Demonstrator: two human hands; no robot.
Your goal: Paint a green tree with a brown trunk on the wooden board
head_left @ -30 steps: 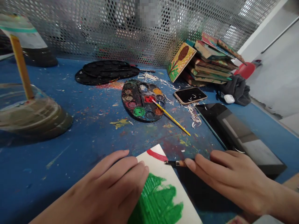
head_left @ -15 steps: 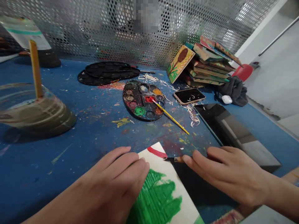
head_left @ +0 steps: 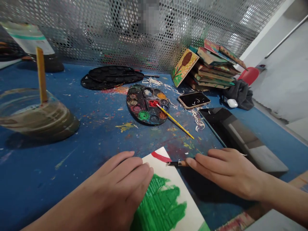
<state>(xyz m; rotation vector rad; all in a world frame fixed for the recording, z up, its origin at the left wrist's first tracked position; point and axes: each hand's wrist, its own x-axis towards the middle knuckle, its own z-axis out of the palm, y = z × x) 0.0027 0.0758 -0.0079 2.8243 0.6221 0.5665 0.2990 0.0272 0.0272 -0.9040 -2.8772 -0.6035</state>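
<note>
A white board (head_left: 185,189) with thick green paint and a red band near its top corner lies tilted before me. My left hand (head_left: 125,183) grips its left side, fingers together and bent over the edge; the thumb is hidden. In a pinch, my right hand (head_left: 226,173) holds a slim carving gouge (head_left: 179,163) with a wooden handle, metal collar and dark shaft. Its tip touches the board's right edge, just below the red band, where a small pale bit shows. Beyond the board, a yellow paintbrush (head_left: 178,123) rests its tip in the red paint of a round palette (head_left: 137,120).
At left stands a clear tub (head_left: 64,125) of murky water holding a wooden stick. Black palettes (head_left: 110,77) lie farther back. White shavings (head_left: 198,122) surround a phone (head_left: 194,100) and a dark tablet (head_left: 223,125). Painted blocks (head_left: 211,73) are stacked by the perforated metal screen (head_left: 96,38).
My right hand and the gouge have shifted slightly left, bringing the tip a little farther onto the board's edge. The left hand stays in place. The camera view has moved slightly.
</note>
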